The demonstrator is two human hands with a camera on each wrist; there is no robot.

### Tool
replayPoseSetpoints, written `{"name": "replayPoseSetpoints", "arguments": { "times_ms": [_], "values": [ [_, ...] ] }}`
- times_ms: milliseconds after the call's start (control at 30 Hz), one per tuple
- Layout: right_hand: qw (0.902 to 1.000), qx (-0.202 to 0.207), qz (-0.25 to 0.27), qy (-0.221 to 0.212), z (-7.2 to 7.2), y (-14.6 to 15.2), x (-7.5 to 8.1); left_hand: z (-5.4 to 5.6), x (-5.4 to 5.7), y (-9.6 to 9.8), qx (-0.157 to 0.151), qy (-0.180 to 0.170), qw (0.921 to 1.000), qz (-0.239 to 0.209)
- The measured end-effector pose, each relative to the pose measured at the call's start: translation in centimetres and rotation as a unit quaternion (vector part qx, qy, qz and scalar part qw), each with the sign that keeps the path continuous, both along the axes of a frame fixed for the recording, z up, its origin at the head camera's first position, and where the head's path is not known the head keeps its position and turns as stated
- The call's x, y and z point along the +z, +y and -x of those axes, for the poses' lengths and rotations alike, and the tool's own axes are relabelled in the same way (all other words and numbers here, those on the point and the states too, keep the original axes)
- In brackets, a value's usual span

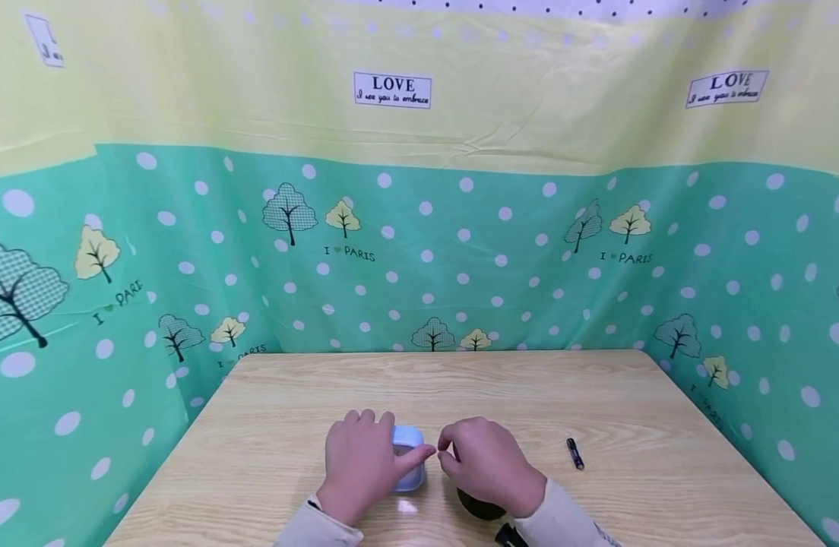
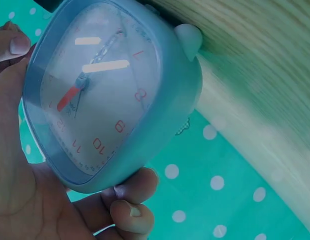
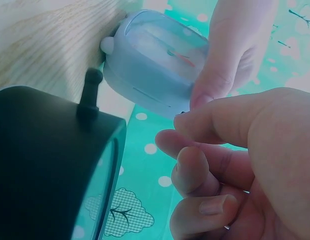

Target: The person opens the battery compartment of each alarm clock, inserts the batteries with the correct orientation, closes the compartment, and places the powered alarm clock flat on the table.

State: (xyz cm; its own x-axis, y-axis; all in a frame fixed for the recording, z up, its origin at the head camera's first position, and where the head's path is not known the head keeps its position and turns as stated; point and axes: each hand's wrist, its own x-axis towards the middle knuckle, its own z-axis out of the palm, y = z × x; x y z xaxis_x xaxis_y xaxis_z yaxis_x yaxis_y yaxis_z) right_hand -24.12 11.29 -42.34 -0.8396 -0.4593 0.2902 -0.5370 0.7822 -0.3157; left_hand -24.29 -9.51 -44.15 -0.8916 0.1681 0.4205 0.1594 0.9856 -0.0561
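Note:
A light blue alarm clock [image 2: 145,115] with a pale dial and red numerals is held by my left hand [image 1: 365,463]. In the left wrist view, the fingers wrap its edge. The thumb crosses its face in the head view. My right hand [image 1: 484,463] is close beside the clock, its fingers loosely curled. In the right wrist view its thumb tip [image 3: 187,121] comes right up to the left thumb at the clock's edge. A tiny dark spot shows there; I cannot tell whether the fingers pinch it.
Below the right wrist stands a black casing [image 3: 45,160] with a knobbed post and glossy front, partly hidden in the head view. A black piece [image 1: 508,535] lies at the near edge. A small dark cylinder [image 1: 574,453], like a battery, lies right on the wooden table [image 1: 289,395].

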Motion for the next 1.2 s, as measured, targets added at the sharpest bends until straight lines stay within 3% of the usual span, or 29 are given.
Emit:
{"name": "replayPoseSetpoints", "arguments": {
  "times_ms": [1200],
  "values": [
    [0.9999,0.001,-0.001,-0.017,0.4,-0.4,-0.5,1.2,-0.3,-1.5,-0.001,0.005,0.9997,-0.025]
  ]
}}
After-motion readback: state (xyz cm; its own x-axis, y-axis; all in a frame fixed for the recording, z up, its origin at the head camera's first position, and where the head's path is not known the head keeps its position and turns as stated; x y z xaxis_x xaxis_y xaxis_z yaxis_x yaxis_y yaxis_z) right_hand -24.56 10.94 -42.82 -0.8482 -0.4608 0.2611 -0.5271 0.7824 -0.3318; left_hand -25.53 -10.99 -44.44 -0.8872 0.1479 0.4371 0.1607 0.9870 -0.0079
